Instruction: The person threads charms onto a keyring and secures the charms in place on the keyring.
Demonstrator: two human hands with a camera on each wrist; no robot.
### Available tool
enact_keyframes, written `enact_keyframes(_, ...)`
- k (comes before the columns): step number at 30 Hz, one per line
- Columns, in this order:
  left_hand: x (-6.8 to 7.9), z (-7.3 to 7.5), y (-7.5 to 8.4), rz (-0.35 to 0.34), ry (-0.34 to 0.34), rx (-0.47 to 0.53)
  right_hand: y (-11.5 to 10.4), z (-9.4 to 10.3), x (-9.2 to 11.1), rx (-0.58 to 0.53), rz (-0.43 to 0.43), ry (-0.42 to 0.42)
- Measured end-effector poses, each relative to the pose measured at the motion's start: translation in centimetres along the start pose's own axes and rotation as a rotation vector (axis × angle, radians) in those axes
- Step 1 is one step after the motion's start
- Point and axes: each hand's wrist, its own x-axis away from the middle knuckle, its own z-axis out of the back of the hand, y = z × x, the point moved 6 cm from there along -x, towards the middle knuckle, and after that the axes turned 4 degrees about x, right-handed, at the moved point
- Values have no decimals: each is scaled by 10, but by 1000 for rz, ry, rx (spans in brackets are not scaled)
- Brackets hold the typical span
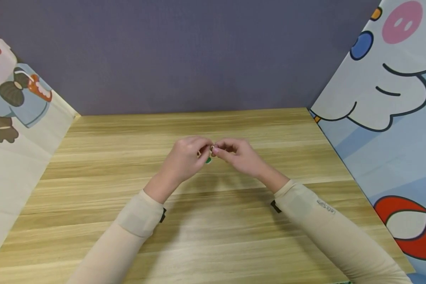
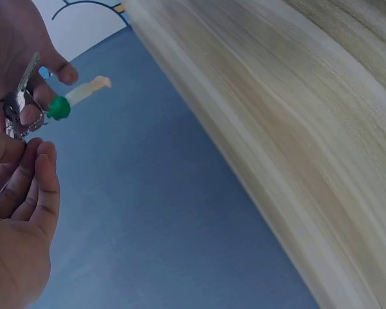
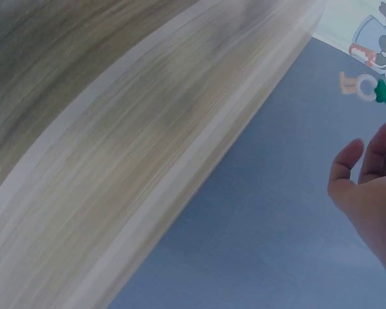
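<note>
Both your left hand [image 1: 187, 158] and right hand [image 1: 242, 158] pinch a small silver metal key bunch [image 2: 20, 94] above the pale wood-grain tabletop [image 1: 206, 244], fingers hiding most of it from the head view. Just beside it is a green, white and peach charm [image 2: 77, 96]. A plain grey-purple panel [image 1: 198, 55] stands beyond; cartoon-printed panels [image 1: 370, 157] flank the tabletop.

Your left sleeve [image 1: 117, 248] and right sleeve [image 1: 344, 238] are long, cream and close-fitting, each with a small black piece [image 1: 163, 215] beside the wrist; dark lettering [image 1: 326, 206] marks the right one. Your left hand [image 1: 186, 157] and right hand [image 1: 244, 158] are bare.
</note>
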Motion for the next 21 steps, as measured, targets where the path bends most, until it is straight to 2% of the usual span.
enact_keyframes(4, 0, -1, 2, -13, -31, -30, 1, 1, 0, 14, -3, 15)
enact_keyframes(9, -1, 0, 4, -49, -26, -33, 1, 3, 0, -35, -13, 39)
enact_keyframes(16, -1, 0, 5, -47, -41, -56, 0, 0, 0, -108, 8, 6)
enact_keyframes(21, -2, 1, 7, -59, -36, -41, 2, -1, 0, -101, 12, 9)
